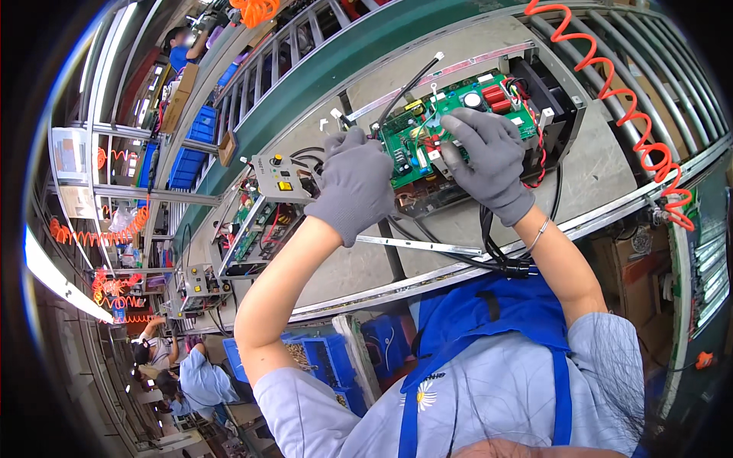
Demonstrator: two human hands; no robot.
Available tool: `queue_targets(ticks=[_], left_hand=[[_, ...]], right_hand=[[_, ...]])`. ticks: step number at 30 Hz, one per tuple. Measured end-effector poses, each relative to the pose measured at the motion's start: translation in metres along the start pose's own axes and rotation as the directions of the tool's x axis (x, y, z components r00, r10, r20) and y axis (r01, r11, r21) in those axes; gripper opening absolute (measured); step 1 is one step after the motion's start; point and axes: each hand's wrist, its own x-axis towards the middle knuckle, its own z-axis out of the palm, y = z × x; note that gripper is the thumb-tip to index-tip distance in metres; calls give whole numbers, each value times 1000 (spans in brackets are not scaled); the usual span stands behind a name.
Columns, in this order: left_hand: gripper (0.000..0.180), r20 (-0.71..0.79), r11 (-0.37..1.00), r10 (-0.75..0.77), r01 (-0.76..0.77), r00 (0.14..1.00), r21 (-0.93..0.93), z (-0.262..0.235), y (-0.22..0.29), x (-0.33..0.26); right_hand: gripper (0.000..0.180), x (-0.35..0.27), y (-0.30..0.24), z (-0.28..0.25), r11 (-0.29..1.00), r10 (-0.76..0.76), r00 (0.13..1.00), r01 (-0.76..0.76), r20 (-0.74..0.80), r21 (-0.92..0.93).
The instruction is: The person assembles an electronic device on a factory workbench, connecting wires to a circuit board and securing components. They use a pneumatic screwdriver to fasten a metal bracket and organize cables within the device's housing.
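In front of me lies an opened electronic unit with a green circuit board (405, 141), red parts, coloured wires and a black fan (553, 103) at its right end. My left hand (353, 179), in a grey glove, is at the board's left end by a grey front panel (281, 177) with a yellow switch. Its fingers are curled together; whatever they pinch is hidden. My right hand (489, 160), gloved too, hovers over or touches the board's middle. Its thumb and forefinger are apart, with nothing plainly held between them. A black cable (412, 85) rises between the hands.
Black cables (492, 248) hang over the bench's near metal edge. Coiled orange air hoses (637, 114) dangle at the right, above a roller conveyor (649, 46). More units (200, 282) stand along the left. Blue bins (328, 359) sit below the bench. Other people work farther left.
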Motion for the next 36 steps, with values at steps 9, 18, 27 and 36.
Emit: queue_targets(ticks=[9, 18, 27, 36], left_hand=[[9, -68, 1000, -1, -1, 998, -23, 19, -1, -7], [37, -226, 785, -426, 234, 876, -574, -31, -51, -40], [34, -386, 728, -578, 240, 719, -642, 19, -33, -70], [53, 36, -97, -777, -62, 629, -993, 98, 106, -78]], right_hand=[[34, 0, -3, 2, 1000, 1, 1000, -1, -13, -3], [36, 1, -2, -1, 1000, -4, 1000, 4, -2, 14], [31, 35, -6, -17, 999, 7, 999, -10, 50, 53], [28, 119, 31, 24, 907, -219, 725, 398, 653, -138]])
